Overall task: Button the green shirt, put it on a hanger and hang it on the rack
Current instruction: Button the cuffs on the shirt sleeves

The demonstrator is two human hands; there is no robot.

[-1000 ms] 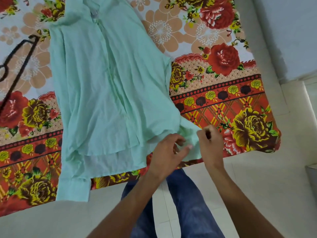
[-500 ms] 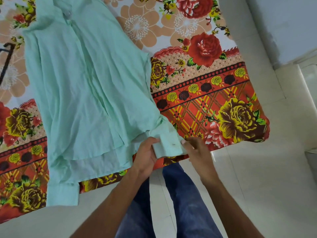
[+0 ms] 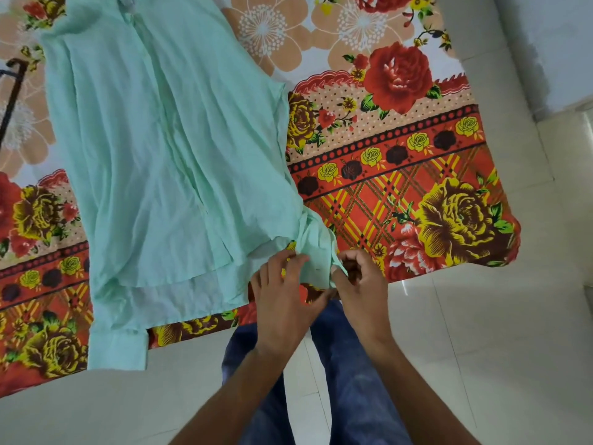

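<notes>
The left hand [image 3: 282,297] and right hand [image 3: 362,284] pinch a cuff [image 3: 316,263] of the green shirt [image 3: 167,149] at the bed [image 3: 417,194] edge; hanger [image 3: 14,88] not used yet

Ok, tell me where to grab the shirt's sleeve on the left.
Take the left cuff, coming from the near edge of the bedsheet: it lies flat and pokes past that edge, so fingers can probably slip under it. The left hand and right hand pinch the right cuff.
</notes>
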